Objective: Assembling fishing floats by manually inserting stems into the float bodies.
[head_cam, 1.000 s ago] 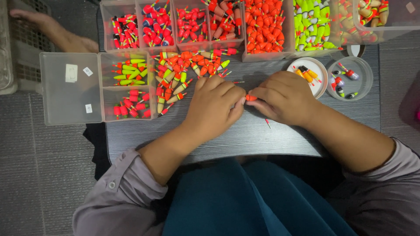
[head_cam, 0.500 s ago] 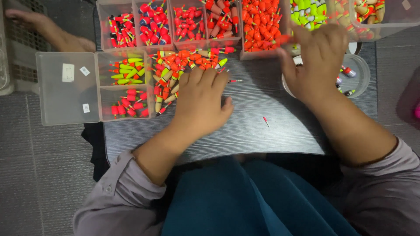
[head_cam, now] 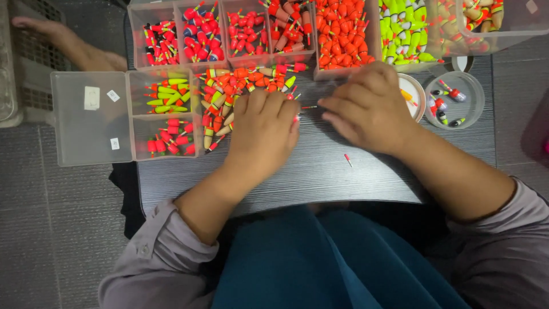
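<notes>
Nearest the camera lie a teal lap (head_cam: pixel 331 269) and grey sleeves (head_cam: pixel 154 269), with both forearms reaching onto the dark wood-grain counter (head_cam: pixel 320 171). A small red-tipped pin (head_cam: pixel 347 160) lies loose on the counter just below the right hand (head_cam: pixel 366 109), apart from it. The left hand (head_cam: pixel 263 134) rests palm down, fingers spread a little, its fingertips on the near edge of a loose heap of orange and red fishing floats (head_cam: pixel 234 94); whether it grips one cannot be told. The right hand is curled, fingers pointing toward the left hand, and its grasp is hidden. Between the two hands, a thin stem with a red tip (head_cam: pixel 307 107) shows beside the left fingertips.

Left of the heap sits a clear plastic box (head_cam: pixel 91 120) with its lid open, holding yellow-green and red floats. To the right stand a white dish (head_cam: pixel 416 91) partly covered by the right hand, and a clear round cup (head_cam: pixel 457 98) with a few floats. Farther off, a row of clear compartments (head_cam: pixel 320 34) packed with red, orange and yellow-green floats lines the counter's far edge. At far left another person's hand (head_cam: pixel 63 43) rests near a grey crate (head_cam: pixel 11 68).
</notes>
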